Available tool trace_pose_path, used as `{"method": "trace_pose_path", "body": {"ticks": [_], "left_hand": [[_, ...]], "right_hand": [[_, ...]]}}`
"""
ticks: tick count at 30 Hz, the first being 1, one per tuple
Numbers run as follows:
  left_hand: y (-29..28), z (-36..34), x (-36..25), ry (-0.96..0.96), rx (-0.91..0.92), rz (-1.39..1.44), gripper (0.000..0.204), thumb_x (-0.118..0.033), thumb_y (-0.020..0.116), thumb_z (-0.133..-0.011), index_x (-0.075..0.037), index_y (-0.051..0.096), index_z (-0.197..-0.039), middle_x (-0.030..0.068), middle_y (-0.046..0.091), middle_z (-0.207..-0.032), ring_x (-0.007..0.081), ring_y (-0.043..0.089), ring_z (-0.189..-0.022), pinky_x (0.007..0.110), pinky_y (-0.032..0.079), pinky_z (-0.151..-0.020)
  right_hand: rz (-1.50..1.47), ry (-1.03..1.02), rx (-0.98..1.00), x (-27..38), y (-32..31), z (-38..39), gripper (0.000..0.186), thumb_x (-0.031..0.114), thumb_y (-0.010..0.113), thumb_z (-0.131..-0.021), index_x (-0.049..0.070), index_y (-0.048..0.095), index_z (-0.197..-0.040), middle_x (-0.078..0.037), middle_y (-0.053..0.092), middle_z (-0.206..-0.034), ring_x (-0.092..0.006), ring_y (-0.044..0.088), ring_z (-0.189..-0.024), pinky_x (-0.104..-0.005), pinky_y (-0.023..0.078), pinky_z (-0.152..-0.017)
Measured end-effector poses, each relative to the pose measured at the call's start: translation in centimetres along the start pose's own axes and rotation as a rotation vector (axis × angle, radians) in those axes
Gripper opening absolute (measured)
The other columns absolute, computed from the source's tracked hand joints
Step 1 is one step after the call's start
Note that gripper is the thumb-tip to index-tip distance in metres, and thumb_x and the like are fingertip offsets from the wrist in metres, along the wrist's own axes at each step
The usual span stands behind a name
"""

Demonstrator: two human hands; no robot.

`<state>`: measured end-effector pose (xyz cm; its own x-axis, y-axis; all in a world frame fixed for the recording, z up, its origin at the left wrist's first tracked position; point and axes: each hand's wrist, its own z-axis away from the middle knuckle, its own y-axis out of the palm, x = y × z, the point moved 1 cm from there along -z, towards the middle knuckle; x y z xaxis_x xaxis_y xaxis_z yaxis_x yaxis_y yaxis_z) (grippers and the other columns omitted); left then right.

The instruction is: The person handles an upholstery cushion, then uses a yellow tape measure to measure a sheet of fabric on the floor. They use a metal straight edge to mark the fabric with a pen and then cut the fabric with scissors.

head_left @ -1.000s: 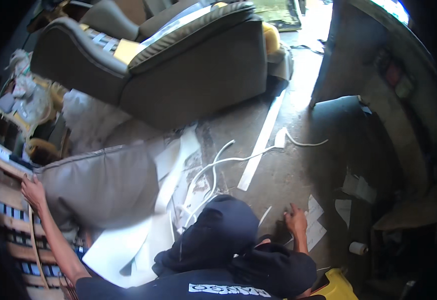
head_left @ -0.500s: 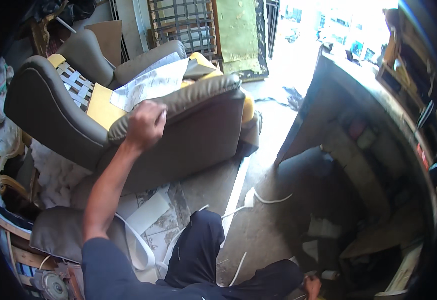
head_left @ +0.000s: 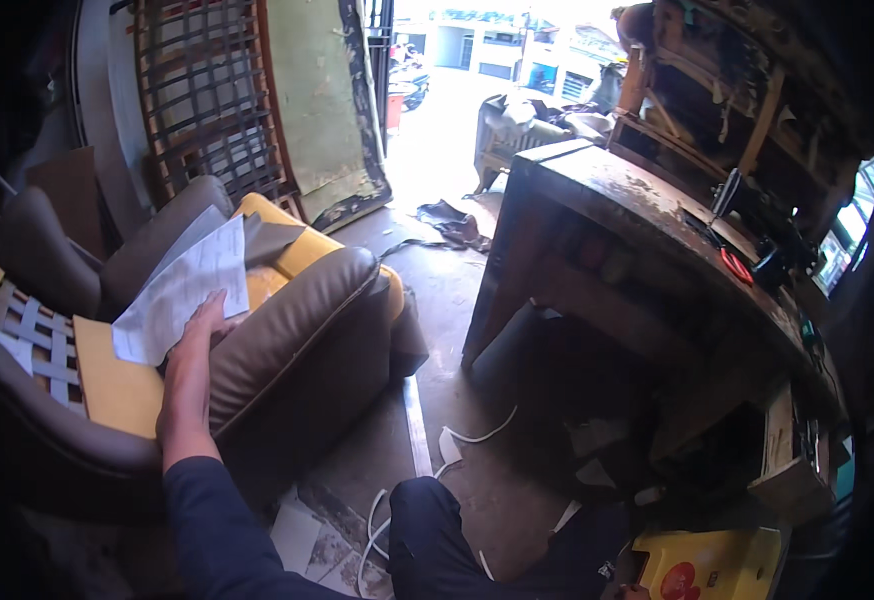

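Note:
A brown armchair (head_left: 292, 345) with white piping and yellow foam stands at the left, its seat webbing partly bare. White printed papers (head_left: 182, 300) lie across it. My left hand (head_left: 200, 325) reaches over the near armrest, fingers stretched out and touching the papers' edge; it looks open. Only a sliver of my right hand (head_left: 635, 592) shows at the lower edge, beside a yellow plastic piece (head_left: 702, 560) with a red mark. Its fingers are hidden, so whether it grips anything cannot be told.
A worn worktable (head_left: 597, 185) runs along the right, with red-handled scissors (head_left: 735, 266) and a dark machine (head_left: 782, 245) on it. A webbed frame (head_left: 207, 100) leans at the back left. White strips (head_left: 447, 447) and dark cloth (head_left: 452, 225) lie on the floor.
My left hand has gone from a closed hold above the armrest to lying opened out by the papers. The view has turned right, bringing the worktable top and yellow piece into sight.

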<state>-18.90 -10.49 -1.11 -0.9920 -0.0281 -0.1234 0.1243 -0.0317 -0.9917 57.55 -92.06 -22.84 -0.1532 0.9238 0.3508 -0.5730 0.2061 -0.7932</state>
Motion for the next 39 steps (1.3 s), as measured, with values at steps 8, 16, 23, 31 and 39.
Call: {"method": "trace_pose_path", "body": {"ticks": [8, 16, 23, 31, 39], "left_hand": [[3.3, -5.0, 0.2, -0.056, -0.324, -0.022, 0.031, -0.015, 0.056, -0.087, -0.021, 0.072, -0.112, 0.0188, 0.071, -0.106, 0.0395, 0.067, -0.101, 0.050, 0.055, -0.088], [-14.8, 4.2, 0.1, 0.330, -1.502, 0.358, 0.039, -0.023, 0.048, -0.090, 0.005, 0.062, -0.113, 0.0217, 0.068, -0.103, 0.0328, 0.067, -0.093, 0.042, 0.052, -0.085], [-3.2, 32.9, -35.0, 1.177, -0.752, 0.585, 0.034, -0.002, 0.077, -0.074, -0.004, 0.069, -0.106, 0.0117, 0.068, -0.086, 0.0274, 0.069, -0.078, 0.036, 0.057, -0.072], [7.7, 43.1, -45.4, 1.060, 0.453, 1.028, 0.016, -0.004, 0.064, -0.083, 0.002, 0.066, -0.098, 0.0112, 0.068, -0.080, 0.0184, 0.067, -0.072, 0.031, 0.051, -0.067], [12.3, 47.3, -51.9, 1.320, 1.202, 0.931, 0.033, -0.009, 0.062, -0.092, 0.002, 0.060, -0.123, 0.0165, 0.068, -0.112, 0.0274, 0.065, -0.108, 0.035, 0.048, -0.090]], "right_hand": [[-0.041, -0.117, -0.135, -7.3, 2.5, 2.2, 0.037, 0.044, 0.061, -0.094, 0.012, 0.072, -0.109, -0.009, 0.070, -0.078, -0.0225, 0.062, -0.059, -0.0430, 0.055, -0.057], [0.136, -0.100, -0.195, 7.8, 0.7, 6.1, 0.042, 0.029, 0.063, -0.080, -0.001, 0.068, -0.109, -0.031, 0.066, -0.101, -0.0442, 0.065, -0.101, -0.0495, 0.050, -0.084], [-0.049, -0.392, 0.008, 18.3, 3.1, 0.7, 0.055, 0.032, 0.065, -0.085, 0.008, 0.057, -0.133, -0.025, 0.067, -0.112, -0.0439, 0.061, -0.111, -0.0436, 0.048, -0.094], [-0.236, -0.842, 0.178, 22.8, 5.2, -4.2, 0.112, 0.018, 0.085, -0.071, 0.019, 0.016, -0.159, -0.019, 0.032, -0.155, -0.0319, 0.058, -0.116, -0.0373, 0.051, -0.090], [-0.359, -1.415, 0.655, 24.9, -1.2, 0.9, 0.023, 0.010, 0.068, -0.085, -0.001, 0.068, -0.106, -0.015, 0.070, -0.103, -0.0306, 0.067, -0.095, -0.0361, 0.052, -0.079]]}}
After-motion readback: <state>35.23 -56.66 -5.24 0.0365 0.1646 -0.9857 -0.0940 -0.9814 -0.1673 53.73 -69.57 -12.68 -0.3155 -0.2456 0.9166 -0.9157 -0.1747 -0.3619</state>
